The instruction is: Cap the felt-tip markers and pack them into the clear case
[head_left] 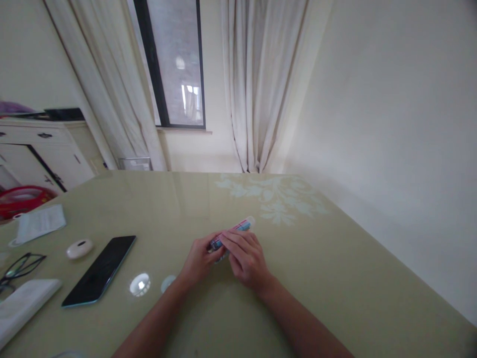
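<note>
Both my hands meet over the middle of the green table [335, 258]. A small tube with pink and blue print and a white cap [241, 226] lies on the table, pointing away to the right. My left hand [199, 258] pinches its near end with closed fingers. My right hand [246, 256] lies over the tube's middle, fingers curled down onto it. The part of the tube under my fingers is hidden.
A black phone [100, 269] lies left of my hands, beside a white oval case [79, 248]. Glasses [20, 267], a face mask [39, 223] and a white object [22, 303] sit at the left edge. A wall runs along the table's right side; curtains and a window stand behind.
</note>
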A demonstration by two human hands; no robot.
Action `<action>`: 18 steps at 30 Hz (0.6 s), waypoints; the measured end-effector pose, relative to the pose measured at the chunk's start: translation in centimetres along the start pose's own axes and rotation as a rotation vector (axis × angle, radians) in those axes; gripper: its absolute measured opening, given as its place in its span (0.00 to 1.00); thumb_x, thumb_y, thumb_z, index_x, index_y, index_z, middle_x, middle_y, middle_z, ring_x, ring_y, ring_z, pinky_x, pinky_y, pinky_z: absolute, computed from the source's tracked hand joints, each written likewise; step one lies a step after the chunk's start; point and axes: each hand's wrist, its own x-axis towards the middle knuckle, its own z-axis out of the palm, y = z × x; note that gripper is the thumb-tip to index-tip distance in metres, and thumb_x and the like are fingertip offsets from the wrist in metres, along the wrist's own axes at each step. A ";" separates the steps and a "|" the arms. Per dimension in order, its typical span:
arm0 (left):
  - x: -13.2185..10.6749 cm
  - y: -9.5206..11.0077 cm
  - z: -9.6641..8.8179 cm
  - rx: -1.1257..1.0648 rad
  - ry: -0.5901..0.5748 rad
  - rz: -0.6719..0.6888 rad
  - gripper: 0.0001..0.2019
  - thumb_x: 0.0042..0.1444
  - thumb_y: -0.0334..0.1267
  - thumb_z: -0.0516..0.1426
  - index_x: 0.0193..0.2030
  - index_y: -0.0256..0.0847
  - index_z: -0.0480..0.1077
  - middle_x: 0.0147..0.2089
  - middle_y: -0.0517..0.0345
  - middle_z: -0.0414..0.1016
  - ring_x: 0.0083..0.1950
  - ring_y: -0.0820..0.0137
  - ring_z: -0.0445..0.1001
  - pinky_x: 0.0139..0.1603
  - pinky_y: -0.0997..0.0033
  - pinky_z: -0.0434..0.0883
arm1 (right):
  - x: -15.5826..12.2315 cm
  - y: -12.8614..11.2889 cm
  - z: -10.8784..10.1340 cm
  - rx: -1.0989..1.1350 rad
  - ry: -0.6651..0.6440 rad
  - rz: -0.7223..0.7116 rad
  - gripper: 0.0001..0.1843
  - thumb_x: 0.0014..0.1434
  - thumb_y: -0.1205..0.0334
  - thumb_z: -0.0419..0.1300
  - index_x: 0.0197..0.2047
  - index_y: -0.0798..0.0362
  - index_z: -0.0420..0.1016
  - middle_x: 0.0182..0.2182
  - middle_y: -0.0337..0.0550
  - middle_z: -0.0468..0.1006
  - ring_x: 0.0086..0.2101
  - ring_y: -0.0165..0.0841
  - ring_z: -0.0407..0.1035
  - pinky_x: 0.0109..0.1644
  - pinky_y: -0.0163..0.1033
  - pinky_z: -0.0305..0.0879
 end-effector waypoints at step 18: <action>0.0 0.3 -0.8 -0.109 -0.154 0.022 0.26 0.59 0.45 0.66 0.63 0.40 0.74 0.62 0.45 0.78 0.61 0.56 0.78 0.65 0.55 0.73 | -0.1 -0.1 0.1 0.139 0.151 0.122 0.25 0.65 0.76 0.53 0.59 0.48 0.77 0.49 0.47 0.83 0.49 0.39 0.76 0.55 0.49 0.75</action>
